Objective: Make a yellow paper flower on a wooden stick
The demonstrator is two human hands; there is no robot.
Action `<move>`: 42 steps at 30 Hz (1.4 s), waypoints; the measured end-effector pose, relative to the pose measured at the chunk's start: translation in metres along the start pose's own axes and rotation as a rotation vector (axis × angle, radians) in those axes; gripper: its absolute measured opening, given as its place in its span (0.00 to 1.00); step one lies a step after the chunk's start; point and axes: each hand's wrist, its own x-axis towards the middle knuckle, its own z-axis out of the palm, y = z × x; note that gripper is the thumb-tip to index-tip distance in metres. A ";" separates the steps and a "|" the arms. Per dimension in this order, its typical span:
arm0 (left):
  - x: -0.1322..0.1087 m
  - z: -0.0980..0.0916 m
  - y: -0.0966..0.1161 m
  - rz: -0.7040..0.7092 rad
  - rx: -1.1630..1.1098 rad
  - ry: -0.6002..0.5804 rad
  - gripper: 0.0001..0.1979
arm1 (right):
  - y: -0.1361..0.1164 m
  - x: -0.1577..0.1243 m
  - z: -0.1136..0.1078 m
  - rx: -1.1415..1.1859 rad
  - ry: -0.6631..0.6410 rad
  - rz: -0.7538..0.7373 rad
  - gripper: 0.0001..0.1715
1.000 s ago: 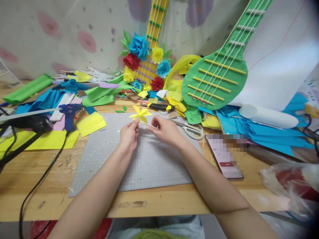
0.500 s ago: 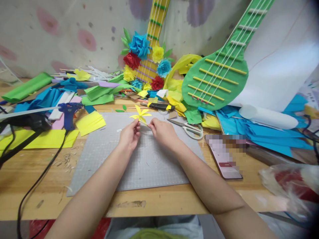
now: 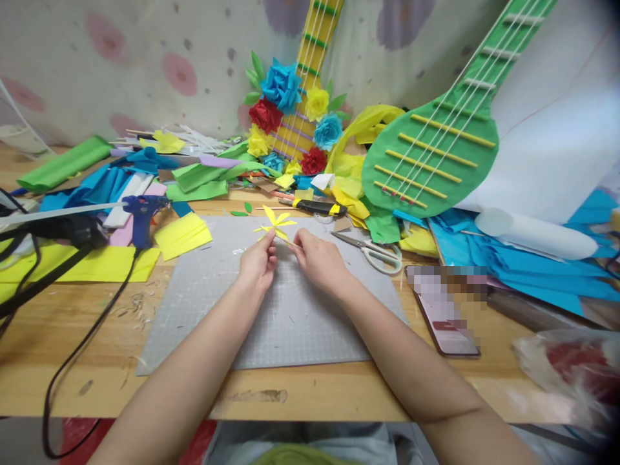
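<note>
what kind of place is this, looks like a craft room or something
Most likely a home craft table: a cutting mat on a wooden desk, a glue gun, scissors, and paper guitars with paper flowers. Both hands pinch a yellow paper flower.

Wood table [image 3: 58, 361] w/ grey mat [image 3: 290, 323] in middle; scissors [image 3: 375, 252] at mat's rt edge, phone [image 3: 443, 310] rt of mat, glue gun [image 3: 143, 216] & yellow paper [image 3: 181, 236] left, black cable [image 3: 82, 361].
</note>
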 end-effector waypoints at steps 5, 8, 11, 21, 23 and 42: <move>-0.001 -0.002 0.000 0.013 0.017 -0.048 0.07 | 0.000 0.001 0.003 -0.006 0.020 0.011 0.10; -0.003 -0.005 0.001 0.034 0.162 -0.152 0.07 | 0.004 0.003 0.005 0.023 0.039 0.048 0.11; -0.006 -0.010 0.002 0.264 0.479 -0.148 0.11 | 0.010 0.006 0.005 0.056 0.041 0.102 0.11; 0.000 -0.021 0.007 1.305 1.184 0.155 0.11 | 0.010 0.006 0.005 0.102 0.032 0.123 0.11; 0.005 -0.022 0.005 1.287 1.186 0.181 0.10 | 0.009 0.006 0.006 0.104 0.044 0.113 0.10; 0.017 -0.022 -0.003 1.102 1.197 0.165 0.07 | 0.005 0.004 0.013 0.157 0.067 0.063 0.11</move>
